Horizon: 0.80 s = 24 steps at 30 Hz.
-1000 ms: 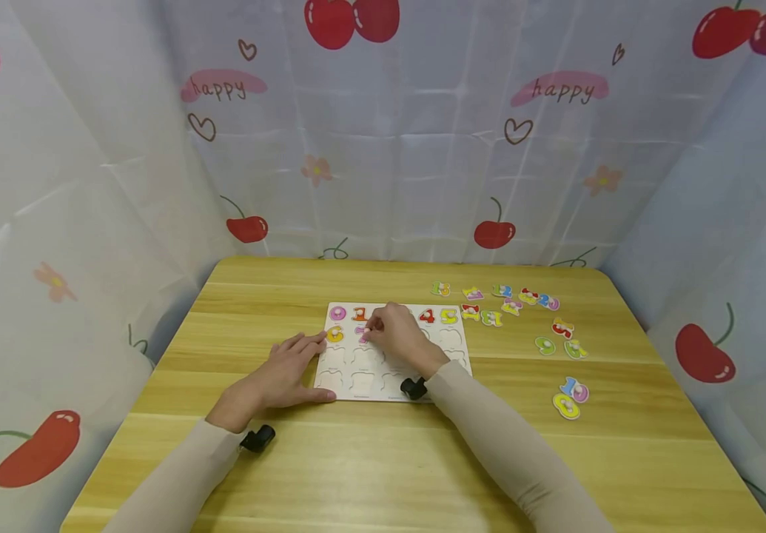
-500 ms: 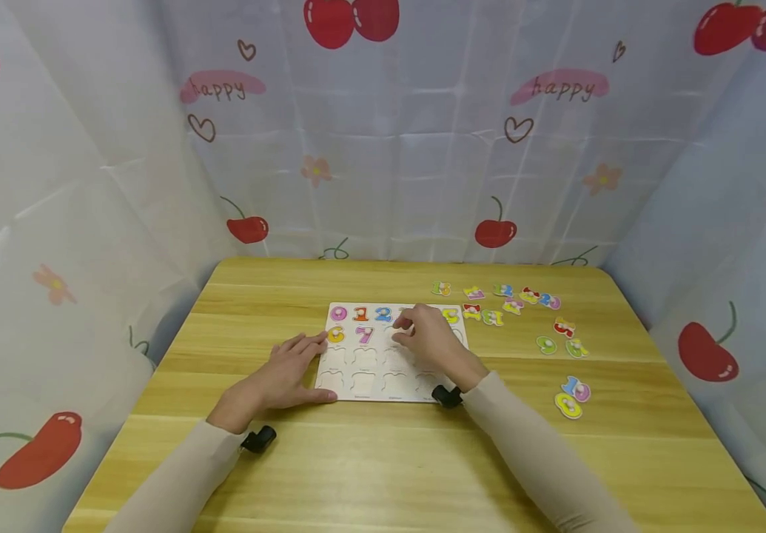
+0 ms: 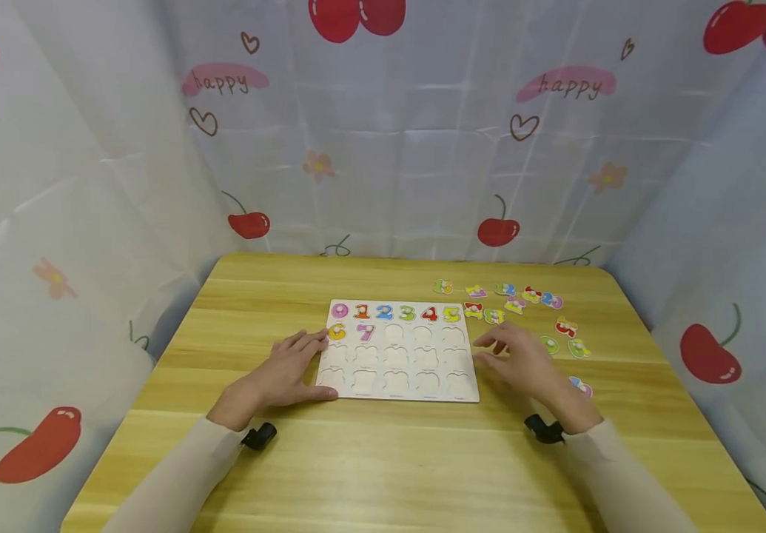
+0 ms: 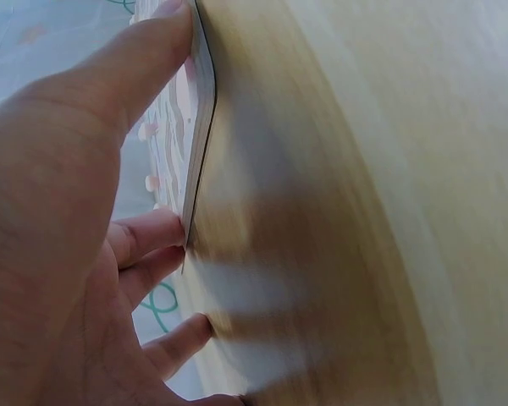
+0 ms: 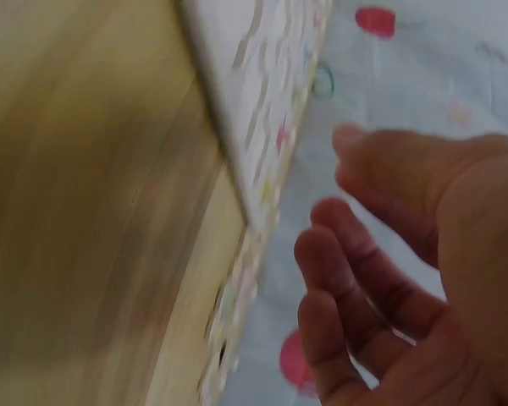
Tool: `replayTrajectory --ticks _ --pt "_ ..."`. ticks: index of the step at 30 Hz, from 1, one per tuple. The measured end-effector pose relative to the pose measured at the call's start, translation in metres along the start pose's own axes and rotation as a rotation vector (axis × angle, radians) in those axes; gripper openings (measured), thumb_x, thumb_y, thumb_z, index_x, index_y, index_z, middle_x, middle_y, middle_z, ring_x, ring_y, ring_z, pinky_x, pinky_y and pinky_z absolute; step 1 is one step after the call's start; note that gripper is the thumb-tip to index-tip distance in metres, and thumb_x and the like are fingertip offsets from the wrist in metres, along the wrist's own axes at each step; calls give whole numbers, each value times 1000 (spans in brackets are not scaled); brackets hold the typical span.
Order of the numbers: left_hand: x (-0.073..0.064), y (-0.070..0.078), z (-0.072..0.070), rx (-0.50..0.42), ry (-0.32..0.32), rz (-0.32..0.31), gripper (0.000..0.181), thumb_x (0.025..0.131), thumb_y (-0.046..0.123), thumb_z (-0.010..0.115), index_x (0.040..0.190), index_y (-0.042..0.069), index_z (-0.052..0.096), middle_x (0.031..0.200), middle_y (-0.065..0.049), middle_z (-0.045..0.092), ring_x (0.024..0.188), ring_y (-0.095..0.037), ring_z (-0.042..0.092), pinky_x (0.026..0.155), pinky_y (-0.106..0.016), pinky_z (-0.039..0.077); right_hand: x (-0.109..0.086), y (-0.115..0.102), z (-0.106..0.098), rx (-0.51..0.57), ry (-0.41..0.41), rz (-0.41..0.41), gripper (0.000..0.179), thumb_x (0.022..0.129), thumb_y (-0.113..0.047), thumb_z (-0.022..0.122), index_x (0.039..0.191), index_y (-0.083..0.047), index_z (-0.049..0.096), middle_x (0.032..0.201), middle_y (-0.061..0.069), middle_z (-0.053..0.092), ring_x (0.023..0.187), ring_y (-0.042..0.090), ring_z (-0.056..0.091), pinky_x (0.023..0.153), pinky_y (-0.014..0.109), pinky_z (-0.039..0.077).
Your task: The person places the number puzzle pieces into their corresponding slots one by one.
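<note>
A white number puzzle board [image 3: 380, 370] lies on the wooden table. Its top row holds colourful knobbed number pieces 0 to 5; an orange 6 [image 3: 337, 332] and a purple 7 [image 3: 365, 333] sit in the second row. Shaped recesses show in the rest of it. My left hand [image 3: 283, 374] rests spread at the board's left side, thumb at the near corner and fingertips along the edge, as the left wrist view also shows. Just off the right edge hovers my right hand [image 3: 522, 363], fingers loosely bent, thumb apart, holding nothing; it hides part of the table and some loose pieces.
Loose number pieces lie scattered beyond and right of the board, among them a red 5 [image 3: 565, 327], a green round piece [image 3: 549, 345] and a blue-and-purple piece [image 3: 581, 386] near my right wrist. Cherry-printed curtains [image 3: 383, 185] enclose the table's back and sides.
My right hand lets go of the purple 7, which stays in the second row, and moves right, off the board. My left hand stays at the left edge.
</note>
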State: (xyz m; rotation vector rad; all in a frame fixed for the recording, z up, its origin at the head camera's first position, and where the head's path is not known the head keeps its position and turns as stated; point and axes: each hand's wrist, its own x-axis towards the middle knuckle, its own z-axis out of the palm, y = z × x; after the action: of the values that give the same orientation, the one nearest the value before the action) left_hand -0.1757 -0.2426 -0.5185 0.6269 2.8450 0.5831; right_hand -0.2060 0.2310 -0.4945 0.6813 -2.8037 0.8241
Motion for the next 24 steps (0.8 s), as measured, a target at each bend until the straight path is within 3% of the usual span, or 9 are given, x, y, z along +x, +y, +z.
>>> replayTrajectory --ticks 6,9,13,18,24 --pt "1 1 0 -5 -13 1 107 100 66 87 174 -1 47 192 -16 35 175 -60 29 133 -91 24 -50 42 -35 -23 80 -65 24 89 -9 102 109 -13 90 101 -2 80 79 4 70 69 26 61" --pt "2 2 -2 1 -13 0 107 100 65 87 174 -1 47 192 -17 35 175 -61 29 133 -91 24 -73 61 -49 -33 86 -37 26 88 -10 102 110 -14 90 98 -5 77 76 -4 61 65 23 55" --pt "2 4 -5 16 -6 2 108 100 66 87 174 -1 47 191 -17 36 174 -61 31 133 -89 26 -98 78 -61 -18 41 42 25 90 -11 101 112 -15 90 99 -3 75 73 -4 56 62 23 49" --pt "3 4 -5 13 -9 0 108 100 65 87 174 -1 47 191 -17 35 174 -61 30 135 -87 26 -113 85 -63 -22 -44 135 21 94 -23 100 112 -22 89 97 -9 73 73 -4 57 63 24 47" --pt "1 3 -2 -2 -17 -10 108 100 65 87 175 -1 46 192 -16 34 176 -60 27 134 -90 23 -116 89 -57 -27 -55 133 18 96 -21 98 111 -22 88 95 -14 72 77 -8 60 68 23 51"
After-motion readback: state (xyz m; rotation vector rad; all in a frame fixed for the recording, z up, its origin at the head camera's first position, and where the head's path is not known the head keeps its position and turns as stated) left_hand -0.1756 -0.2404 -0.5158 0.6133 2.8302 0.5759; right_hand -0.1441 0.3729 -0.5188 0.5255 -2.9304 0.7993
